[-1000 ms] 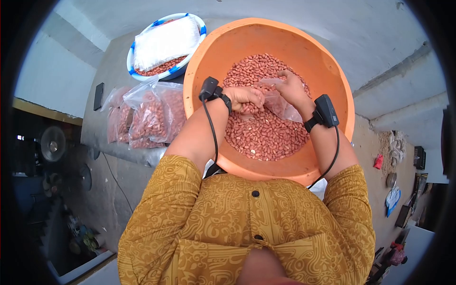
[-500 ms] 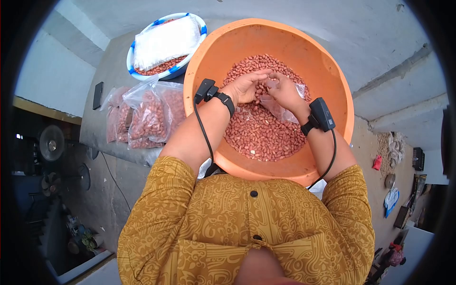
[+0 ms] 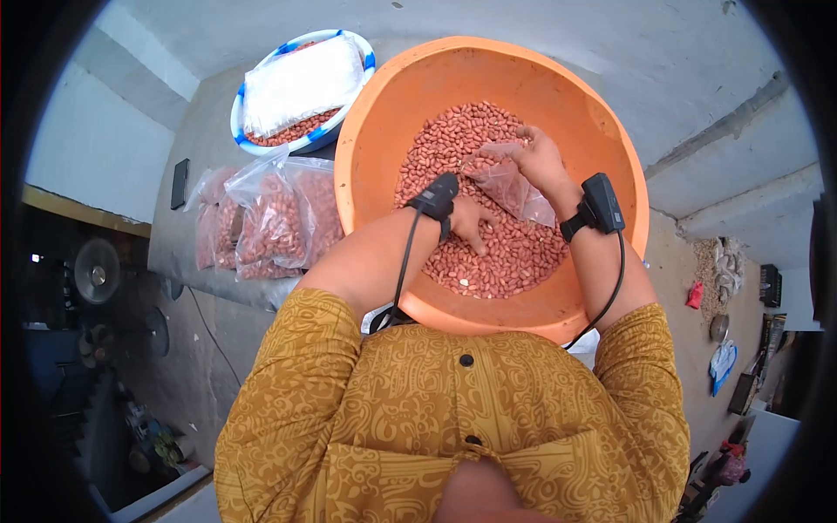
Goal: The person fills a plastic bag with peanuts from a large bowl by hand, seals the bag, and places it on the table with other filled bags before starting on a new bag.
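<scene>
Around hands: filled peanut bags (image 3: pixel 279 218) piled left of left hand, outside orange basin (image 3: pixel 602 122). Beyond those, blue-white bowl (image 3: pixel 237 122) with stack of empty bags (image 3: pixel 301 78) on top. Wrist gadget (image 3: pixel 436 196) blocks back of left hand (image 3: pixel 471 225); fingers point down into peanuts (image 3: pixel 497 261), gripping any or not, can't tell. Right hand (image 3: pixel 542 161) pinches mouth of clear bag (image 3: pixel 513 185), which hangs just over nuts, inside basin. Half a sec back both hands met at bag mouth. Left has since dropped toward body, so right holds bag alone.
</scene>
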Demonstrator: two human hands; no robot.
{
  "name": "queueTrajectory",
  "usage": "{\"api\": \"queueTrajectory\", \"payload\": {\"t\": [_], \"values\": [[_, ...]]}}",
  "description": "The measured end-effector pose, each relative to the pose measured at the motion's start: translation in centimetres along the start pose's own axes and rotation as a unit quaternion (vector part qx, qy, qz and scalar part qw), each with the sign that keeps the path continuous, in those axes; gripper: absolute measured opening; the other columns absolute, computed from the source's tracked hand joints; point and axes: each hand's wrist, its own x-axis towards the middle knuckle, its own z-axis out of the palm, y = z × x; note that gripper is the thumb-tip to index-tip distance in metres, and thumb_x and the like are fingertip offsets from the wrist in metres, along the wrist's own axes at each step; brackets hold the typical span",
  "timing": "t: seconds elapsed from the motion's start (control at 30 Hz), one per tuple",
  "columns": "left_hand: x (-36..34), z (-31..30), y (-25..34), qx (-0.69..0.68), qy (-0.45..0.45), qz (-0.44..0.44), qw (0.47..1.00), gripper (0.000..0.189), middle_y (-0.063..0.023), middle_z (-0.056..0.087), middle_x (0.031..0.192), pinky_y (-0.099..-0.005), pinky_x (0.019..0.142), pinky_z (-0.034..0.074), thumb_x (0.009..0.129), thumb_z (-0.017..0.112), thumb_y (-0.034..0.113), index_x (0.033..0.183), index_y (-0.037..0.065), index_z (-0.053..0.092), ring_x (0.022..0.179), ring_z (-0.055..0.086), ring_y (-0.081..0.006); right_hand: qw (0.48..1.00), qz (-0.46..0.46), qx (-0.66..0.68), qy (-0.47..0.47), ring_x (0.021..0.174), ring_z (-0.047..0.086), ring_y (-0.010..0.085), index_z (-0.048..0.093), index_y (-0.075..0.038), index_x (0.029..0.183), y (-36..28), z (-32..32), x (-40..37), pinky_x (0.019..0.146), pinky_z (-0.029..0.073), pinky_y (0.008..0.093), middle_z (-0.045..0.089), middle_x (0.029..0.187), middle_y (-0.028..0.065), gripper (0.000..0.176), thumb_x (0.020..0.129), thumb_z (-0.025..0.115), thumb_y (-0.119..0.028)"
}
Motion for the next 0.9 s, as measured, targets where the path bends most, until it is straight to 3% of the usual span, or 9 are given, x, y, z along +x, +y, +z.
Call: {"api": "queueTrajectory", "payload": {"t": [0.17, 0.33, 0.37, 0.47, 0.53, 0.63, 0.73, 0.87, 0.9], "values": [[0.9, 3.6, 3.4, 0.161, -0.096, 0.068, 0.98, 0.076, -0.0167, 0.059, 0.102, -0.0423, 0.091, 0.04, 0.052, 0.082, 0.041, 0.117, 0.01, 0.056, 0.113, 0.049, -0.0311, 1.0, -0.003, -0.003, -0.001, 0.106, 0.057, 0.0325, 0.05, 0.009, 0.117, -0.6, -0.2, -0.4, 0.09, 0.044, 0.036, 0.057, 0.112, 0.0259, 0.055, 0.071, 0.066, -0.017], [3.0, 3.6, 0.2, -0.012, -0.258, 0.082, 0.963, 0.053, -0.0109, 0.059, 0.084, -0.042, 0.074, 0.047, 0.058, 0.081, 0.029, 0.102, 0.007, 0.059, 0.093, 0.059, -0.0265, 0.999, -0.018, -0.026, 0.006, 0.104, 0.058, 0.0326, 0.05, 0.01, 0.117, -1.1, -0.4, -0.7, 0.088, 0.045, 0.0363, 0.058, 0.11, 0.0257, 0.055, 0.071, 0.067, -0.017], [2.6, 2.1, 0.4, -0.166, -0.326, 0.0, 0.931, 0.026, -0.005, 0.057, 0.071, -0.0318, 0.048, 0.045, 0.066, 0.074, 0.01, 0.084, 0.007, 0.056, 0.062, 0.059, -0.0173, 1.0, -0.018, -0.025, 0.004, 0.103, 0.058, 0.0325, 0.05, 0.01, 0.117, -0.9, -0.2, -0.5, 0.087, 0.045, 0.0361, 0.059, 0.109, 0.0259, 0.056, 0.071, 0.067, -0.017], [0.6, -0.6, -0.8, -0.486, -0.155, -0.058, 0.858, 0.018, -0.0032, 0.056, 0.064, -0.0194, 0.035, 0.035, 0.072, 0.066, -0.003, 0.076, 0.008, 0.052, 0.041, 0.048, -0.0098, 1.0, -0.008, -0.009, -0.008, 0.101, 0.06, 0.0314, 0.05, 0.009, 0.117, -0.7, -0.1, -0.4, 0.085, 0.047, 0.035, 0.06, 0.106, 0.0263, 0.056, 0.071, 0.068, -0.017], [0.2, -2.3, -2.8, -0.615, -0.087, 0.003, 0.784, 0.019, -0.0039, 0.055, 0.063, -0.0171, 0.035, 0.034, 0.073, 0.065, -0.003, 0.073, 0.008, 0.05, 0.041, 0.047, -0.0083, 1.0, -0.003, 0.005, -0.013, 0.098, 0.061, 0.0304, 0.05, 0.009, 0.117, -0.9, -0.2, -0.5, 0.083, 0.047, 0.0344, 0.06, 0.104, 0.0262, 0.056, 0.071, 0.068, -0.017], [-1.0, -4.3, -3.5, -0.684, 0.072, 0.034, 0.725, 0.014, -0.0044, 0.056, 0.064, -0.0175, 0.035, 0.036, 0.077, 0.065, 0.001, 0.076, 0.007, 0.052, 0.042, 0.047, -0.0063, 0.999, 0.001, 0.03, -0.038, 0.093, 0.062, 0.0292, 0.051, 0.008, 0.115, -1.5, 0.0, -1.2, 0.08, 0.048, 0.0343, 0.062, 0.1, 0.0252, 0.052, 0.071, 0.067, -0.015], [-0.2, -4.3, -3.1, -0.709, 0.144, -0.026, 0.689, 0.009, -0.0038, 0.056, 0.062, -0.0177, 0.034, 0.036, 0.08, 0.062, 0.003, 0.079, 0.007, 0.054, 0.041, 0.046, -0.0061, 0.995, -0.003, 0.036, -0.091, 0.089, 0.063, 0.0291, 0.052, 0.005, 0.113, -1.8, 0.7, -1.7, 0.078, 0.048, 0.035, 0.062, 0.095, 0.0233, 0.047, 0.071, 0.064, -0.011], [0.5, -3.9, -2.5, -0.728, 0.148, 0.01, 0.669, 0.01, -0.002, 0.059, 0.074, -0.0204, 0.046, 0.044, 0.084, 0.056, 0.005, 0.094, 0.007, 0.058, 0.055, 0.054, -0.0089, 0.993, -0.035, 0.03, -0.106, 0.088, 0.062, 0.0291, 0.051, 0.002, 0.114, -1.5, 2.6, -2.2, 0.078, 0.048, 0.0355, 0.062, 0.092, 0.0221, 0.045, 0.071, 0.06, -0.008], [0.7, -3.9, -2.7, -0.726, 0.157, 0.012, 0.669, 0.019, -0.0027, 0.06, 0.086, -0.0226, 0.055, 0.047, 0.086, 0.053, 0.007, 0.104, 0.009, 0.058, 0.072, 0.057, -0.011, 0.992, -0.045, 0.043, -0.108, 0.088, 0.062, 0.0291, 0.051, 0.002, 0.114, -1.0, 3.2, -2.2, 0.078, 0.048, 0.0355, 0.062, 0.093, 0.0221, 0.046, 0.07, 0.059, -0.007]]}}
